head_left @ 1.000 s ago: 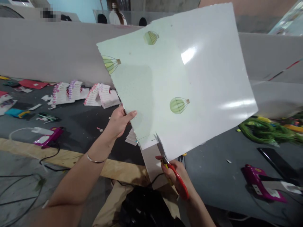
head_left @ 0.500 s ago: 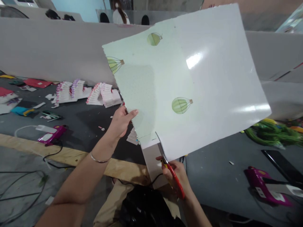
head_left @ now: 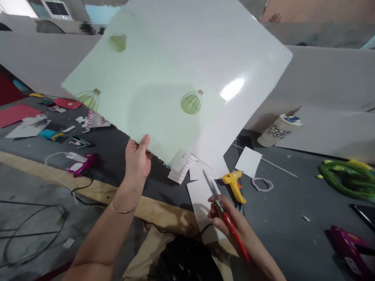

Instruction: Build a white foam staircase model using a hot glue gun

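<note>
A large glossy sheet (head_left: pixel 164 128), pale green fading to white with printed hot-air balloons, is pinched along its lower left edge by my left hand (head_left: pixel 139 158). My thumb lies on its front; the fingers behind are mostly hidden. Below the sheet's lower corner, my right hand (head_left: pixel 231 216) grips red-handled scissors (head_left: pixel 234 232). Their blades point up and left, close together and apart from the sheet. Around that corner lie a fanned stack of white paper strips (head_left: pixel 180 175), a white card (head_left: pixel 202 195) and a yellow glue gun (head_left: pixel 234 185).
On the dark table sit a white cup (head_left: pixel 277 130), a coil of green stems (head_left: pixel 348 179) and a purple device (head_left: pixel 348 248) at right. Another purple device (head_left: pixel 82 164) and a red sheet (head_left: pixel 20 115) are on the left. A grey partition (head_left: pixel 331 78) stands behind.
The sheet has swung up and left with my left hand and turned. The scissors, which were at its cut edge, have come away down and right. The glue gun and cup are now uncovered.
</note>
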Demonstrator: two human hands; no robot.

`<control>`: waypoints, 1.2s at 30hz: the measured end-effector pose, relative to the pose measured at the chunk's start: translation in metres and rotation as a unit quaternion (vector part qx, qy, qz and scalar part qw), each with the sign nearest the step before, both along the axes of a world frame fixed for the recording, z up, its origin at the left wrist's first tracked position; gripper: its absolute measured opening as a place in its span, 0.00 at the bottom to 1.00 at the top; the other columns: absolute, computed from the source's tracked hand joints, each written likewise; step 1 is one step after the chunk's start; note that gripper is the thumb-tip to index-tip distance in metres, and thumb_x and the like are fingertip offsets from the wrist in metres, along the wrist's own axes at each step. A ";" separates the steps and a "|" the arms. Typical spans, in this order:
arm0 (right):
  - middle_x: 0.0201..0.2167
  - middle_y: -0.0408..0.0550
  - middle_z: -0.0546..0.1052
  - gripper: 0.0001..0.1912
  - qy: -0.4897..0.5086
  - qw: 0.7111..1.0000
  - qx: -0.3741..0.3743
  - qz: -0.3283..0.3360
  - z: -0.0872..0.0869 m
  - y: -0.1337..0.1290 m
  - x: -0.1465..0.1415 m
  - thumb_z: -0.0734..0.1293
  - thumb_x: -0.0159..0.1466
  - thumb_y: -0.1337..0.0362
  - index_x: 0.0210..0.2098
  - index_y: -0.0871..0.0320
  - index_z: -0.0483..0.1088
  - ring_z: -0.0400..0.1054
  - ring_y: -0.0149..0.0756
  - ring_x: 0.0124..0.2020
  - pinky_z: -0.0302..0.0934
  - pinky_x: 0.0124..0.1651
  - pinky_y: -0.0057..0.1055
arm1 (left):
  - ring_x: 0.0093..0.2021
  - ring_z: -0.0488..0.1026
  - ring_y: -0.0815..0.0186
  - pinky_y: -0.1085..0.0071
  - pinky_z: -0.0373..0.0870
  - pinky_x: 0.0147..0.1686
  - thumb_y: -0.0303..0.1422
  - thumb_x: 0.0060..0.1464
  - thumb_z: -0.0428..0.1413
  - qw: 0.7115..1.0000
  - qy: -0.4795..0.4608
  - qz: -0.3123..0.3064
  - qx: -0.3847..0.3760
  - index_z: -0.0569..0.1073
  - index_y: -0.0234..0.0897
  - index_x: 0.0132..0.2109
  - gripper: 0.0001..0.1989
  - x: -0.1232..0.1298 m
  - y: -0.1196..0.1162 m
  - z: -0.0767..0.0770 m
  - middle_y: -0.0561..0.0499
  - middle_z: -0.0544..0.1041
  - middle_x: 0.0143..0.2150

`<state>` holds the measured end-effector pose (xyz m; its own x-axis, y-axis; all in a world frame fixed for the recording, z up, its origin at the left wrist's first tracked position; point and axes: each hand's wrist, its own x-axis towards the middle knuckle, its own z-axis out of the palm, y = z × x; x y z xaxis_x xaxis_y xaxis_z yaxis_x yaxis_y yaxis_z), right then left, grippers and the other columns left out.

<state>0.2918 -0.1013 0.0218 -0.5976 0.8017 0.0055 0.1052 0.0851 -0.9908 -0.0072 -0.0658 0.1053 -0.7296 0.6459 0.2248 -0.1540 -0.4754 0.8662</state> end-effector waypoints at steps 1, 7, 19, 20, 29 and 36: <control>0.38 0.48 0.74 0.20 0.042 0.999 -0.002 -0.024 0.003 0.002 -0.007 0.69 0.63 0.51 0.50 0.50 0.63 0.72 0.40 0.38 0.67 0.41 0.36 | 0.40 0.79 0.62 0.68 0.77 0.40 0.37 0.44 0.68 1.000 -0.003 0.003 0.005 0.73 0.37 0.41 0.18 0.001 -0.004 -0.002 0.50 0.79 0.37; 0.42 0.46 0.74 0.21 0.215 0.961 0.060 -0.165 0.042 0.033 -0.098 0.72 0.60 0.58 0.47 0.49 0.58 0.73 0.36 0.39 0.68 0.44 0.37 | 0.46 0.78 0.62 0.66 0.75 0.48 0.36 0.45 0.68 0.999 -0.036 0.019 0.027 0.73 0.40 0.51 0.24 0.023 -0.017 -0.015 0.47 0.80 0.46; 0.30 0.37 0.67 0.18 0.209 0.949 0.003 -0.234 0.037 0.023 -0.132 0.70 0.58 0.61 0.44 0.50 0.61 0.66 0.29 0.30 0.65 0.38 0.29 | 0.48 0.78 0.61 0.66 0.75 0.46 0.32 0.51 0.63 0.987 -0.082 0.130 0.055 0.73 0.41 0.52 0.20 0.026 -0.020 -0.033 0.45 0.79 0.51; 0.29 0.36 0.66 0.18 0.206 0.952 -0.010 -0.228 0.035 0.019 -0.131 0.71 0.58 0.61 0.44 0.49 0.61 0.65 0.29 0.30 0.65 0.38 0.29 | 0.48 0.77 0.61 0.66 0.75 0.47 0.32 0.52 0.63 0.985 -0.079 0.145 0.060 0.73 0.41 0.52 0.19 0.022 -0.018 -0.032 0.45 0.79 0.51; 0.32 0.40 0.71 0.22 0.156 0.962 -0.010 -0.222 0.016 0.019 -0.093 0.74 0.55 0.56 0.45 0.49 0.63 0.70 0.33 0.34 0.66 0.38 0.31 | 0.55 0.74 0.64 0.66 0.74 0.49 0.23 0.56 0.52 0.960 -0.079 0.248 0.104 0.64 0.44 0.54 0.19 -0.042 0.022 -0.019 0.45 0.74 0.58; 0.30 0.38 0.70 0.27 0.093 0.958 0.015 -0.272 0.011 0.050 -0.028 0.77 0.50 0.54 0.44 0.51 0.65 0.69 0.33 0.31 0.66 0.35 0.31 | 0.53 0.74 0.70 0.69 0.73 0.49 0.28 0.64 0.48 0.962 -0.103 0.252 -0.008 0.59 0.46 0.53 0.13 -0.071 0.049 -0.046 0.48 0.73 0.57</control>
